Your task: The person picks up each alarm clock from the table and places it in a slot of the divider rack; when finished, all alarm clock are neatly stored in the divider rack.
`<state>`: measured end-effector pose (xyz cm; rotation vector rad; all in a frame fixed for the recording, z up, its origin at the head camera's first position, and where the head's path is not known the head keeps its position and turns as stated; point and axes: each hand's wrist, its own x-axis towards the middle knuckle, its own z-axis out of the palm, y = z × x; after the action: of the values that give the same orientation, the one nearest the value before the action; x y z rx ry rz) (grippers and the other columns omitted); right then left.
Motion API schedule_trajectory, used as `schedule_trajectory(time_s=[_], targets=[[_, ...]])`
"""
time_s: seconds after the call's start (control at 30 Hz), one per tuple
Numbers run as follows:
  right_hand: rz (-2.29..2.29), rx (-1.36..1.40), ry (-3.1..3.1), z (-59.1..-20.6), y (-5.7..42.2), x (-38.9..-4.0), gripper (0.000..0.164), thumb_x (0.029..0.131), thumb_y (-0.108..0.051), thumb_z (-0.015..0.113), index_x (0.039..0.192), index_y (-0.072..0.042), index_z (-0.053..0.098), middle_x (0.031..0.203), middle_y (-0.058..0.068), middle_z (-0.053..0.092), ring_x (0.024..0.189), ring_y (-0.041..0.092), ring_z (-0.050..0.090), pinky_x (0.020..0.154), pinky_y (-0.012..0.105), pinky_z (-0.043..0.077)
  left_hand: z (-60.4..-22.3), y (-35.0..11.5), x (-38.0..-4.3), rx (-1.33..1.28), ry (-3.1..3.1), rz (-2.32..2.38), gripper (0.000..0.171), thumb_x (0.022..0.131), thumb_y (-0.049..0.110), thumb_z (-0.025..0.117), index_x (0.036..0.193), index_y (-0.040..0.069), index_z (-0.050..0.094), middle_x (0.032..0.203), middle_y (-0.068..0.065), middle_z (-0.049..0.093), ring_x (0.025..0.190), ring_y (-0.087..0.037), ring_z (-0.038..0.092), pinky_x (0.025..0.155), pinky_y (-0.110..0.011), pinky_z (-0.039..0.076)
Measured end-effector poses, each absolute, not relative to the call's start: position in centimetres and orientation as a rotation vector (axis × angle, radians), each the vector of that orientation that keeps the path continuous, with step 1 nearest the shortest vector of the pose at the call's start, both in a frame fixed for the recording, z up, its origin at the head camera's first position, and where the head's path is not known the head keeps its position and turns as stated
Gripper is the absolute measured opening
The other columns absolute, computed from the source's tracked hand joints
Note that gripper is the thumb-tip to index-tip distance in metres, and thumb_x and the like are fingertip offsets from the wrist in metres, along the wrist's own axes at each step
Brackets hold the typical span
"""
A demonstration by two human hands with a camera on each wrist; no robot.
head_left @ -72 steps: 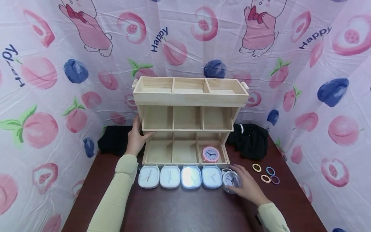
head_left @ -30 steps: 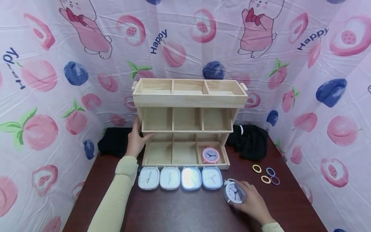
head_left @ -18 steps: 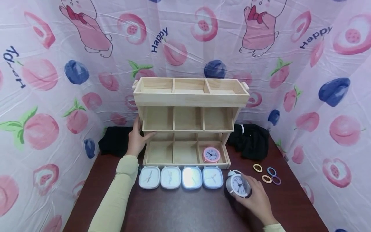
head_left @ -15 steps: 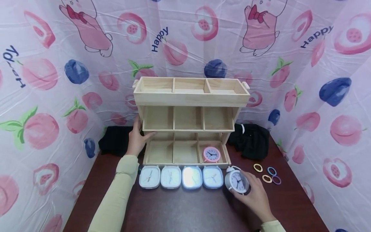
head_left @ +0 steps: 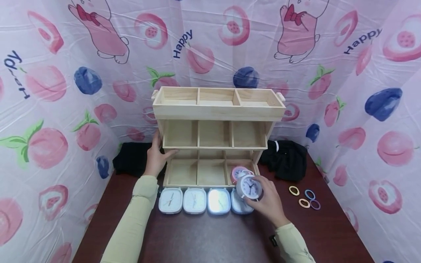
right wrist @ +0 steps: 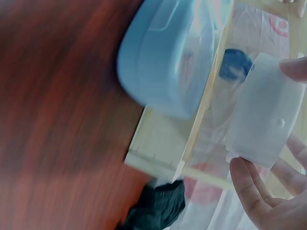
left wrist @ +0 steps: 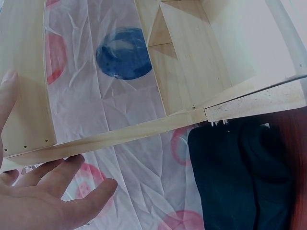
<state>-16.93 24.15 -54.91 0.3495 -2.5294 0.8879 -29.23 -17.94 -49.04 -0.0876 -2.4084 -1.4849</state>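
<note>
In the head view a three-tier wooden storage box (head_left: 218,112) stands unfolded on the dark table. My left hand (head_left: 154,159) holds its left side, thumb over the front of the middle tier; in the left wrist view the fingers (left wrist: 62,175) touch the side strut. My right hand (head_left: 271,201) grips a round white alarm clock (head_left: 250,186), its face up, raised over the lower tier's front edge. In the right wrist view thumb and fingers pinch the clock's pale body (right wrist: 264,112) from both sides. A pink alarm clock (head_left: 234,174) lies in the lower right compartment, partly hidden behind the white one.
Several squarish pale clocks line the box's front, among them a white one (head_left: 170,201) and a blue one (head_left: 239,206) half covered by the right hand's clock. Black cloth bundles (head_left: 284,160) flank the box. Small coloured rings (head_left: 304,203) lie at right.
The right hand has lifted the white alarm clock off the table, drawn it slightly right, then carried it left to the box's lower right corner. The left hand stays in place.
</note>
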Motion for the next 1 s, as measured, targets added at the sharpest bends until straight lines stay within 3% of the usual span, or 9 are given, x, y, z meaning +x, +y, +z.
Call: schedule_trajectory(time_s=[0.17,0.33,0.67,1.0], targets=[[0.979,0.389,-2.564,-54.5,21.7,-18.8,0.068,0.063,-0.017,0.101,0.122,-0.007,0.069,0.140,0.014,0.068,0.126,0.034,0.060,0.102,0.049,0.051,-48.9,-18.0,-29.3,-0.091,-2.394,-1.485,0.112,0.090,0.021,0.089,0.173,0.030,0.014,0.170,-0.022,0.038,0.157,-0.039,0.042,0.130,-0.055,0.037],[1.023,0.453,-2.609,-54.4,19.1,-21.2,0.056,0.067,-0.023,0.100,0.110,-0.011,0.067,0.141,0.014,0.068,0.132,0.036,0.060,0.111,0.055,0.048,-48.8,-18.1,-29.3,-0.096,-2.398,-1.483,0.113,0.091,0.020,0.088,0.174,0.029,0.012,0.171,-0.023,0.035,0.157,-0.040,0.042,0.129,-0.056,0.037],[1.073,0.440,-2.767,-54.2,14.2,-25.8,0.052,0.070,-0.033,0.097,0.110,-0.014,0.070,0.116,0.008,0.074,0.115,0.033,0.064,0.100,0.052,0.055,-48.8,-17.9,-29.2,-0.081,-2.401,-1.490,0.113,0.091,0.018,0.088,0.174,0.028,0.012,0.170,-0.024,0.037,0.156,-0.040,0.042,0.129,-0.057,0.037],[0.980,0.335,-2.940,-55.6,11.9,-28.3,0.046,0.071,-0.041,0.097,0.104,-0.017,0.075,0.107,0.003,0.077,0.108,0.032,0.066,0.097,0.047,0.056,-48.9,-17.9,-29.0,-0.081,-2.417,-1.488,0.114,0.091,0.022,0.088,0.174,0.029,0.010,0.171,-0.024,0.036,0.157,-0.040,0.041,0.129,-0.056,0.038]])
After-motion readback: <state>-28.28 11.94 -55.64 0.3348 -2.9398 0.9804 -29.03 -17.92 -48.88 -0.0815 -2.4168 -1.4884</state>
